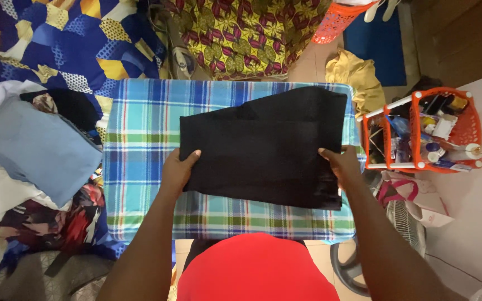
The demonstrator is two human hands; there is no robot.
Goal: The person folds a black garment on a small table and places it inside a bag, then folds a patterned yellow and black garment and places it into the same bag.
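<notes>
Black cloth [266, 147]: folded, lying flat on the surface [140, 145], which is draped in a blue, green and white plaid cover; its upper right corner reaches almost to the far edge.
Left hand [177, 170]: clamped on the cloth's left edge, thumb on top, fingers tucked underneath.
Right hand [341, 164]: gripping the cloth's right edge low down, thumb pressed onto the fabric.
Both arms: stretched out from a red top at the bottom of the view.
Left side: a heap of clothes [34, 156], a folded pale blue piece on top, white and patterned fabric under it.
Far side: an iron [182, 60] just beyond the surface, beside yellow and maroon print fabric [246, 33].
Right side: an orange basket rack [425, 131] full of bottles and tubes, a yellow cloth [358, 78] on the floor behind it.
</notes>
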